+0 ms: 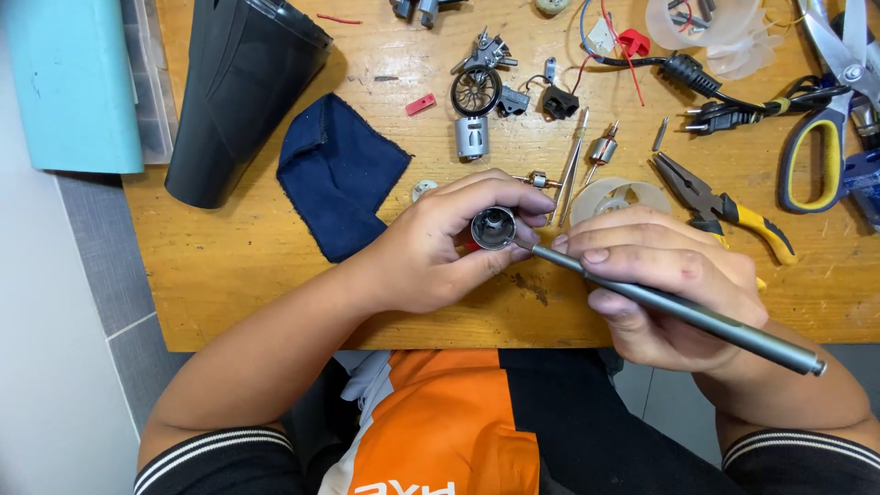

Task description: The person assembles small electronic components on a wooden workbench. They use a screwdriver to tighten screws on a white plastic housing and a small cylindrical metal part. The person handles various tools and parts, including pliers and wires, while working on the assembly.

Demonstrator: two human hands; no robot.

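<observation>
My left hand grips a small silver motor can, its open end facing up, with a bit of red showing under it. My right hand holds a slim grey screwdriver like a pen, and its tip touches the rim of the can. Both hands hover just above the front part of the wooden table.
A dark blue cloth lies left of my hands, a black plastic housing behind it. Farther back are another silver motor, a black fan wheel, tweezers, yellow-handled pliers, scissors and black cables.
</observation>
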